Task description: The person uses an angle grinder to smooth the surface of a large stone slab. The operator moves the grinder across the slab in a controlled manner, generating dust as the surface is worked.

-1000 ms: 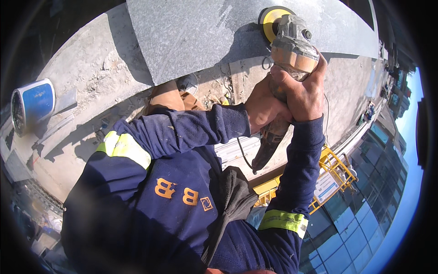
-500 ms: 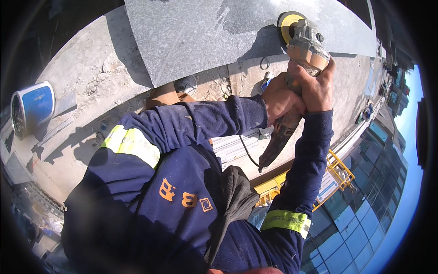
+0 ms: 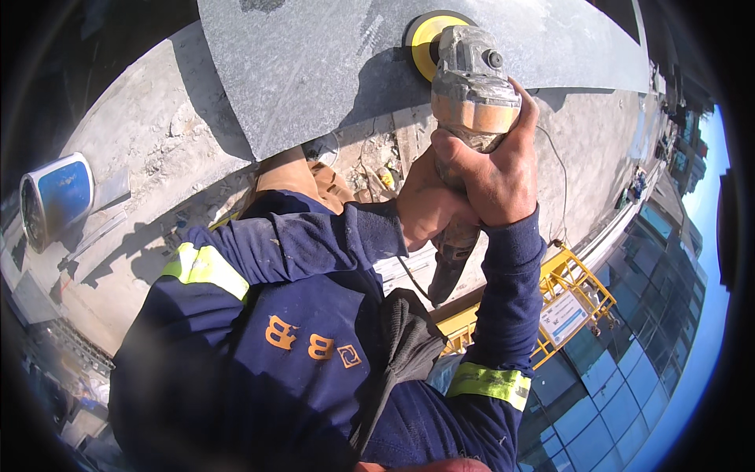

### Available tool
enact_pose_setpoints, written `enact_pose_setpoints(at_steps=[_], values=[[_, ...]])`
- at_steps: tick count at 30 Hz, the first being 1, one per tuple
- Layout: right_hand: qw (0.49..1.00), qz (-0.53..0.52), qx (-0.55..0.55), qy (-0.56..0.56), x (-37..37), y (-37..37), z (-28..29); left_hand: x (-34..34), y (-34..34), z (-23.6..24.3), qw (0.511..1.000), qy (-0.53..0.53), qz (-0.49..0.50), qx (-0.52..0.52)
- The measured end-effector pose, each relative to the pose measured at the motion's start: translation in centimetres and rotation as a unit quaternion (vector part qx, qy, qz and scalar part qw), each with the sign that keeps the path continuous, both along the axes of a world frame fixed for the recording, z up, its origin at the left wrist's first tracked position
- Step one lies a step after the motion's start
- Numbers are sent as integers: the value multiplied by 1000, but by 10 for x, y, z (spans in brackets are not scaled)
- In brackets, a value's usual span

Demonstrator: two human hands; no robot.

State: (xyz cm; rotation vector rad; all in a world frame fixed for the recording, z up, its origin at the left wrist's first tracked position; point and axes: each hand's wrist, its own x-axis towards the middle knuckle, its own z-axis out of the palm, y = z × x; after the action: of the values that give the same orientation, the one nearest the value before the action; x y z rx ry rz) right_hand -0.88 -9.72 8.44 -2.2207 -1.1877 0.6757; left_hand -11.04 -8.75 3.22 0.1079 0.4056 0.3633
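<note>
Both hands are wrapped round the body of a dusty orange and grey angle grinder [image 3: 476,114]. My right hand [image 3: 501,175] grips it just behind the gear head, thumb across the top. Close below, my left hand [image 3: 431,200] is closed round the body, its fingers partly hidden by the right one. The grinder's yellow disc [image 3: 425,49] with a dark rim lies over the grey slab [image 3: 291,86]; whether it touches the surface I cannot tell. From the handle's rear end [image 3: 444,285] a dark cord runs off behind the left sleeve.
The slab's near edge juts over a dusty, rubble-strewn concrete floor [image 3: 594,149]. A blue and white bucket [image 3: 67,193] stands at the far left beside pale strips. At right is a yellow metal frame [image 3: 572,287] with a sign, and beyond it a glass facade [image 3: 609,377].
The grinder and both hands have moved left across the slab, and the disc with them. My grip on the grinder looks the same.
</note>
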Motion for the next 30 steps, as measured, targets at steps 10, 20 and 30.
enact_pose_setpoints(at_steps=[10,20,30], values=[[992,-118,-25,21,72,-5,0,71,-1,-8,999,21,-32,11],[993,-117,-26,24,69,-2,-1,66,3,-5,999,25,-9,17],[994,-108,-1,8,72,1,-4,66,10,-7,995,-2,-94,34]])
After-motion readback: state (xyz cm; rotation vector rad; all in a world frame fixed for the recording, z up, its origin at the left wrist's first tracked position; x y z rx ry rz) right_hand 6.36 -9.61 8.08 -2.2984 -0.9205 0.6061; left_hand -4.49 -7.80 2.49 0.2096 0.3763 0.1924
